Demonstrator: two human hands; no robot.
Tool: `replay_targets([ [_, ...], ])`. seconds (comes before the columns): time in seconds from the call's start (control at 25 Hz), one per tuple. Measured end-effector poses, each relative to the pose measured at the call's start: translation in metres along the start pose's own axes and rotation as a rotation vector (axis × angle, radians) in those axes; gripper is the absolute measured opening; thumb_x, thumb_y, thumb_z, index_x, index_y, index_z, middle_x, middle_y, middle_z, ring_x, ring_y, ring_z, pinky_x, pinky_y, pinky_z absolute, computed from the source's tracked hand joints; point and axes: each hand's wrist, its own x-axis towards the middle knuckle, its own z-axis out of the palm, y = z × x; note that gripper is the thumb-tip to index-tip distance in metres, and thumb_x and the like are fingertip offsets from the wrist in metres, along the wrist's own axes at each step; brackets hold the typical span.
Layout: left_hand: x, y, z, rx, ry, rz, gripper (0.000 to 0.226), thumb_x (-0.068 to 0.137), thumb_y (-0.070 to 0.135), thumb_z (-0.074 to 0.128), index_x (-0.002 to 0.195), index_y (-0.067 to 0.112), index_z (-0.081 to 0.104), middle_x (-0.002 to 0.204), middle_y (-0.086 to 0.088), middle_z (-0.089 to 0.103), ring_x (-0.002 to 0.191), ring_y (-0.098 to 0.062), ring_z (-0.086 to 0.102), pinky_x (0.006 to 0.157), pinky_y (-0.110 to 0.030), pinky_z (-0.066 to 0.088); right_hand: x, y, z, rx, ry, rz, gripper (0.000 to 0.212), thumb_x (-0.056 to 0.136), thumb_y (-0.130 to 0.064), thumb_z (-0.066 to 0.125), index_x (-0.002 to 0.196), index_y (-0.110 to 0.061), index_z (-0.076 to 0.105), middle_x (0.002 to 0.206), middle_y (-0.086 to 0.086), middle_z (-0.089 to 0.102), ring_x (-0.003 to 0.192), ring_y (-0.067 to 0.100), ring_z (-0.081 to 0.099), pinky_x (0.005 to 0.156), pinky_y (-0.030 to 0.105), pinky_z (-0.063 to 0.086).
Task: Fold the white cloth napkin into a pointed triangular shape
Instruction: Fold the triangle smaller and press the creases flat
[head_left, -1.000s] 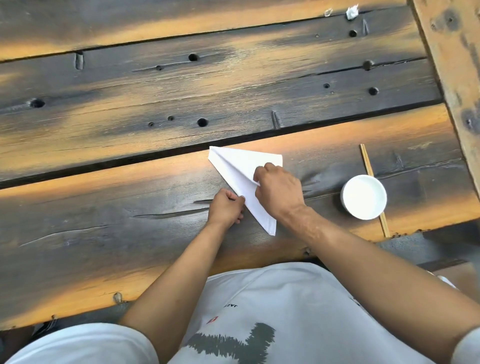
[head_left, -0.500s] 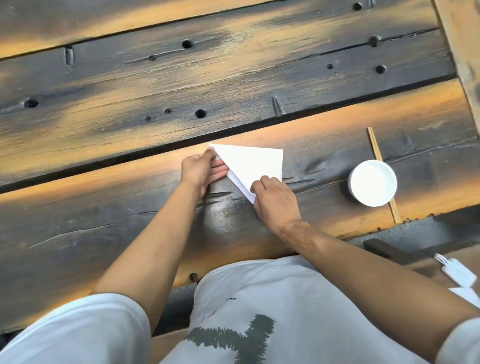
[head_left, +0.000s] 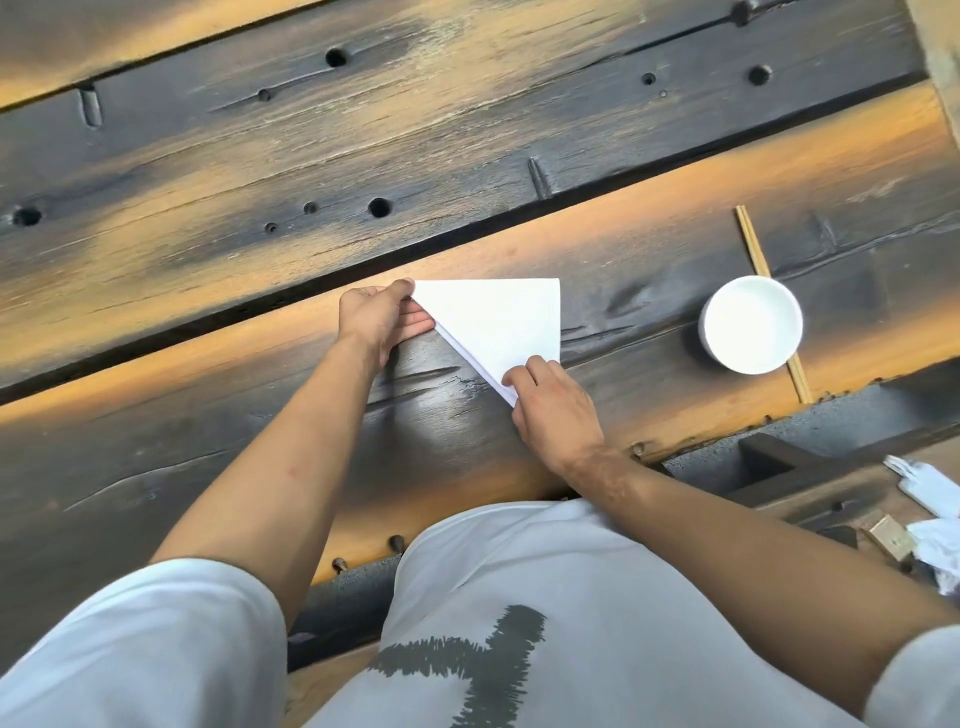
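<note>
The white napkin (head_left: 498, 322) lies flat on the dark wooden table (head_left: 260, 415) as a folded triangle, with layered edges along its lower left side. My left hand (head_left: 379, 319) pinches the napkin's far left point between thumb and fingers. My right hand (head_left: 550, 410) presses down on the near tip of the triangle, fingers curled over it and hiding that corner.
A round white bowl (head_left: 750, 325) stands to the right of the napkin, on top of a pair of wooden chopsticks (head_left: 750, 244). White scraps and a small block (head_left: 930, 519) lie on a lower ledge at the right. A deep gap between planks runs just behind the napkin.
My left hand went from the napkin's near side up to its far left point. The napkin's long near tip is folded under my right hand, leaving a shorter triangle.
</note>
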Motion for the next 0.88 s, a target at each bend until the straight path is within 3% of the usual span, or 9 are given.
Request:
replay_targets([
  [0.2, -0.004, 0.000, -0.004, 0.059, -0.003, 0.030, 0.011, 0.095, 0.003, 0.069, 0.100, -0.003, 0.062, 0.078, -0.022, 0.076, 0.070, -0.029, 0.078, 0.065, -0.035, 0.065, -0.005, 0.002, 0.009, 0.068, -0.093, 0.002, 0.040, 0.083, 0.004, 0.058, 0.121, -0.009, 0.063, 0.108, 0.013, 0.058, 0.101, 0.034, 0.056, 0.083, 0.045, 0.053],
  [0.32, -0.004, -0.001, -0.007, 0.095, 0.053, 0.071, 0.013, 0.091, 0.003, 0.074, 0.091, 0.004, 0.060, 0.072, -0.017, 0.072, 0.056, -0.019, 0.071, 0.055, -0.027, 0.062, -0.006, 0.003, 0.013, 0.124, -0.116, -0.006, 0.044, 0.083, 0.005, 0.056, 0.125, -0.007, 0.061, 0.111, 0.015, 0.056, 0.104, 0.035, 0.055, 0.089, 0.048, 0.051],
  [0.56, -0.001, -0.008, -0.013, 0.060, 0.077, 0.060, 0.022, 0.089, -0.006, 0.073, 0.108, -0.003, 0.061, 0.091, -0.025, 0.075, 0.071, -0.026, 0.077, 0.073, -0.037, 0.066, -0.010, 0.004, 0.013, 0.080, -0.106, 0.020, 0.044, 0.089, -0.019, 0.063, 0.132, -0.012, 0.054, 0.121, 0.011, 0.053, 0.111, 0.030, 0.052, 0.097, 0.041, 0.046],
  [0.72, -0.009, -0.013, -0.017, 0.048, 0.160, 0.068, 0.022, 0.089, -0.007, 0.073, 0.105, 0.000, 0.060, 0.094, -0.025, 0.075, 0.067, -0.025, 0.077, 0.074, -0.039, 0.066, -0.007, 0.010, 0.012, 0.031, -0.084, 0.054, 0.045, 0.084, -0.007, 0.060, 0.128, -0.014, 0.058, 0.118, 0.010, 0.056, 0.106, 0.031, 0.052, 0.094, 0.041, 0.042],
  [0.88, -0.031, -0.031, -0.026, 0.056, 0.263, 0.114, 0.028, 0.090, -0.006, 0.072, 0.098, 0.010, 0.051, 0.090, -0.020, 0.073, 0.062, -0.025, 0.075, 0.067, -0.037, 0.066, 0.006, 0.027, -0.001, -0.025, -0.026, 0.102, 0.039, 0.081, -0.009, 0.064, 0.118, -0.016, 0.062, 0.114, 0.009, 0.057, 0.104, 0.032, 0.050, 0.089, 0.042, 0.040],
])
